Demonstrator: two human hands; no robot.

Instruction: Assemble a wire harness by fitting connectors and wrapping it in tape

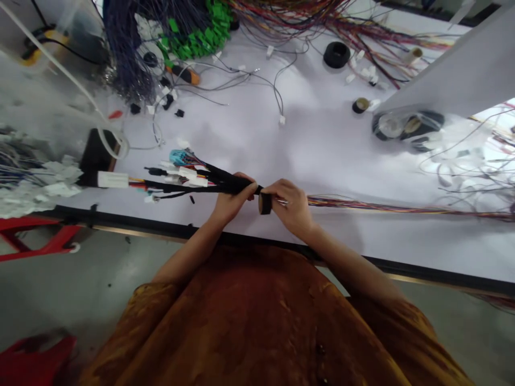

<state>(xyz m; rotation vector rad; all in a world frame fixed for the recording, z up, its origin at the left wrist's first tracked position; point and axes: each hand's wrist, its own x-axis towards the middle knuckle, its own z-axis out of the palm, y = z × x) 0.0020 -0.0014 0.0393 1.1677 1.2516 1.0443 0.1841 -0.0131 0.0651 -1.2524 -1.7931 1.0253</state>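
A wire harness (341, 202) lies lengthwise along the near side of the table, its left part wrapped in black tape. My left hand (234, 201) is closed around the wrapped trunk, just right of where several taped branches (189, 185) fan out. These branches end in white, black and blue connectors (179, 156). Close by, my right hand (293, 206) pinches a roll of black tape (264, 203) against the harness. Bare coloured wires run on to the right from under that hand. The fingertips partly hide the spot where tape meets wires.
Bundles of dark wires with green connectors (213, 32) lie at the back left. Other tape rolls (336, 54) rest at the back right, near a pale slanted panel (450, 59). White connectors (40, 177) are heaped at left. The table's dark edge (137, 228) runs in front of me.
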